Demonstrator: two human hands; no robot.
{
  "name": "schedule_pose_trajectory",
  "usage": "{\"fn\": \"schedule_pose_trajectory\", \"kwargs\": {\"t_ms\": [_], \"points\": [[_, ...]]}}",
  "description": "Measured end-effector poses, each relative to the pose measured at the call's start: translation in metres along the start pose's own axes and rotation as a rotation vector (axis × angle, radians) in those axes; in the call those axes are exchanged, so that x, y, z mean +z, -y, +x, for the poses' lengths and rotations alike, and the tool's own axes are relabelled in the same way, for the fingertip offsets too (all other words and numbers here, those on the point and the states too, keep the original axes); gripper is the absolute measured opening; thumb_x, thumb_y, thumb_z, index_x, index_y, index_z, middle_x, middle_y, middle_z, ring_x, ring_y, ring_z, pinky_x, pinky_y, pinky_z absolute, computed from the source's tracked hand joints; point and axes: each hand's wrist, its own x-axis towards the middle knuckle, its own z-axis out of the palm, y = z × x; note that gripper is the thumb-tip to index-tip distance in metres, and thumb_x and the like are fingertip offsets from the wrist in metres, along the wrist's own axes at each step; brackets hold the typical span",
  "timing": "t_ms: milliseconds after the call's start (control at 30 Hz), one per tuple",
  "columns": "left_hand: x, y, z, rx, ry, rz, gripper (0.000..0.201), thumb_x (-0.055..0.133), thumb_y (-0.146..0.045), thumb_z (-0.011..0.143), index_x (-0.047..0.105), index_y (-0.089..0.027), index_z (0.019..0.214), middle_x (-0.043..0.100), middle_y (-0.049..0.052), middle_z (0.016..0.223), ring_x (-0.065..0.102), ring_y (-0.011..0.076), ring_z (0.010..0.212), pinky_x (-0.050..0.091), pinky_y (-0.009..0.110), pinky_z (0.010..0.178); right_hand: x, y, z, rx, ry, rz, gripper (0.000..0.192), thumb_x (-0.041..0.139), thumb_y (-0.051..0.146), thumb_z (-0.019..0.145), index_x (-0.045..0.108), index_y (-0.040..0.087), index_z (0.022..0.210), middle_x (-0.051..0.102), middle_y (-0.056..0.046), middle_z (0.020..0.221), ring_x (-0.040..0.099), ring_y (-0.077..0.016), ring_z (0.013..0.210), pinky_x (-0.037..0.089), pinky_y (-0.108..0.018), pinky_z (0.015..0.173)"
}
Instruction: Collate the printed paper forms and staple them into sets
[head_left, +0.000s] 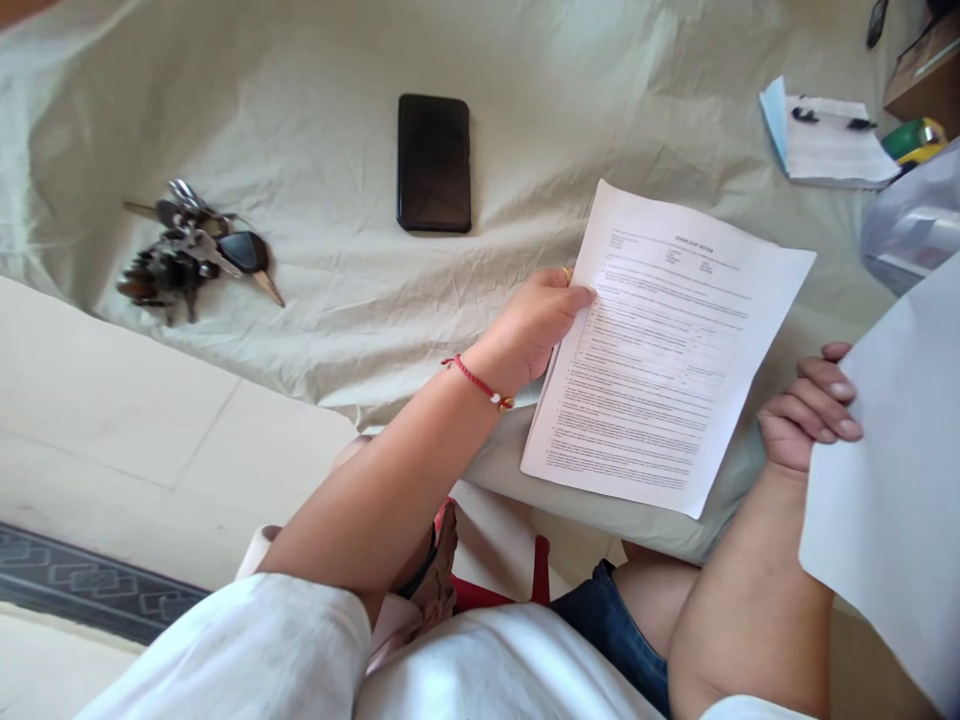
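My left hand (551, 312) pinches the left edge of a stack of printed sheets (660, 360), thumb on top. The stack is tilted over the near edge of the cloth-covered table, its print facing me. At the right, my right hand (810, 410) is closed on the left edge of a white sheet of paper (892, 470). That sheet's visible side looks blank, and it runs out of view at the right. The right thumb is hidden behind the sheet. A gap separates the two hands.
A black phone (433, 163) lies on the pale cloth (322, 120). A bunch of keys (199, 250) rests at the left. On the far right are a notepad (840, 145), a green and yellow object (911, 140), a clear plastic bag (904, 225) and a cardboard box (926, 75).
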Motion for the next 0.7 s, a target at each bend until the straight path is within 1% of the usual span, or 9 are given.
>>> {"fn": "schedule_pose_trajectory", "kwargs": {"t_ms": [67,167,200,267,367,433,500,600,700], "points": [[0.000,0.000,0.000,0.003,-0.005,-0.005,0.011,0.067,-0.009,0.088,0.070,-0.016,0.097,0.080,0.010,0.089,0.081,0.0283,0.098,0.064,0.048,0.100,-0.001,0.000,0.001,0.089,0.017,0.004,0.055,0.034,0.059,0.094,0.080,0.047,0.123,0.049,-0.009,0.090,0.058,-0.0332,0.071,0.040,-0.058,0.063],[0.000,0.000,0.000,0.006,-0.016,-0.009,0.010,0.066,-0.008,0.087,0.068,-0.016,0.092,0.079,0.010,0.088,0.080,0.0283,0.097,0.063,0.050,0.100,-0.001,0.001,0.002,0.119,0.012,0.117,0.046,0.042,0.061,0.093,0.080,0.048,0.116,0.045,-0.007,0.090,0.047,-0.0291,0.066,0.034,-0.053,0.062],[0.000,0.000,0.000,0.006,-0.018,-0.012,0.009,0.066,-0.008,0.087,0.067,-0.017,0.091,0.078,0.010,0.086,0.080,0.0284,0.097,0.063,0.050,0.101,0.000,0.001,0.003,0.125,0.007,0.194,0.039,0.046,0.058,0.094,0.080,0.046,0.109,0.041,-0.004,0.085,0.039,-0.0255,0.060,0.032,-0.050,0.058],[0.000,0.000,-0.001,0.008,-0.021,-0.022,0.010,0.067,-0.009,0.086,0.066,-0.018,0.089,0.076,0.008,0.084,0.080,0.0284,0.096,0.063,0.051,0.102,0.002,0.003,0.007,0.156,-0.005,0.414,0.030,0.049,0.048,0.094,0.076,0.038,0.092,0.026,0.003,0.077,0.014,-0.0170,0.051,0.024,-0.042,0.047],[0.000,-0.001,-0.002,0.011,-0.023,-0.035,0.010,0.069,-0.010,0.084,0.064,-0.019,0.086,0.075,0.008,0.083,0.079,0.0282,0.094,0.062,0.052,0.102,0.006,0.005,0.013,0.213,0.011,0.822,0.023,0.052,0.035,0.088,0.070,0.024,0.081,0.014,0.011,0.072,-0.015,-0.0070,0.051,0.004,-0.031,0.034],[-0.001,0.000,-0.001,0.014,-0.020,-0.041,0.011,0.069,-0.011,0.083,0.063,-0.019,0.087,0.075,0.008,0.083,0.078,0.0286,0.094,0.062,0.052,0.103,0.006,0.006,0.015,0.220,0.065,1.025,0.021,0.056,0.031,0.083,0.072,0.018,0.083,0.017,0.014,0.068,-0.020,-0.0011,0.048,0.000,-0.025,0.030],[-0.002,0.001,0.001,0.021,-0.020,-0.042,0.013,0.070,-0.011,0.082,0.065,-0.019,0.091,0.075,0.008,0.084,0.078,0.0297,0.096,0.062,0.053,0.103,0.006,0.005,0.016,0.215,0.110,1.138,0.022,0.060,0.029,0.079,0.074,0.013,0.084,0.022,0.015,0.065,-0.019,0.0031,0.044,0.001,-0.019,0.027],[-0.002,0.003,0.002,0.051,-0.042,-0.014,0.017,0.072,-0.012,0.081,0.066,-0.020,0.095,0.074,0.008,0.083,0.078,0.0309,0.097,0.062,0.052,0.100,0.005,0.004,0.016,0.205,0.134,1.187,0.023,0.061,0.027,0.078,0.076,0.011,0.084,0.025,0.016,0.063,-0.018,0.0060,0.040,0.001,-0.013,0.027],[-0.001,0.004,0.000,0.084,-0.076,0.050,0.016,0.072,-0.013,0.083,0.066,-0.020,0.095,0.072,0.007,0.082,0.078,0.0307,0.096,0.062,0.049,0.096,0.005,0.006,0.015,0.183,0.112,1.153,0.023,0.058,0.025,0.080,0.077,0.012,0.082,0.024,0.016,0.064,-0.022,0.0060,0.043,-0.003,-0.012,0.027]]}}
